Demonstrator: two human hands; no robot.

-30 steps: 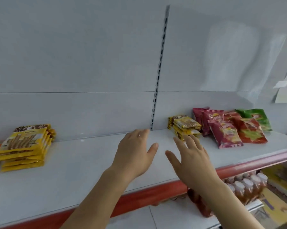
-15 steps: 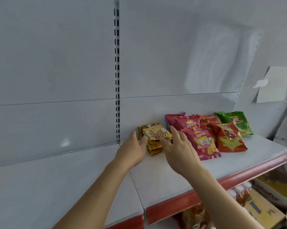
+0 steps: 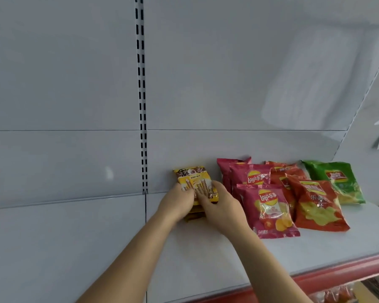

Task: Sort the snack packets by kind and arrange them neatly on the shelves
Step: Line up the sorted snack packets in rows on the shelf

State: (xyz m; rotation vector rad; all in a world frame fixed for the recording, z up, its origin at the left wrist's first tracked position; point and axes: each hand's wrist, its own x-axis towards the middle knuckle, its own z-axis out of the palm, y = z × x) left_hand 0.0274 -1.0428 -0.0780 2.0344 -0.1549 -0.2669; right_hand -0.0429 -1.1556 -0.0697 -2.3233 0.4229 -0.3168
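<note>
Nearest, both forearms reach up from the bottom edge of the view over the shelf (image 3: pixel 206 259), whose red front edge runs bottom right. Left hand (image 3: pixel 177 203) and right hand (image 3: pixel 223 209) meet on the stack of yellow wafer packets (image 3: pixel 194 182), abt mid-depth on the shelf, just right of the slotted upright (image 3: pixel 141 106). Both hands grip the stack, fingers curled on its sides w/ the right fingers over the top packet's front. Risk, as I judge it: packets look slick and loosely piled, so a lift w/ uneven squeeze could let the lower ones slide out. Right wrist sits just beside the pink chip bags (image 3: pixel 267 206); a sideways pull could knock them. Further back towards the rear right corner lie orange chip bags (image 3: pixel 315 202) and a green chip bag (image 3: pixel 337 180).
</note>
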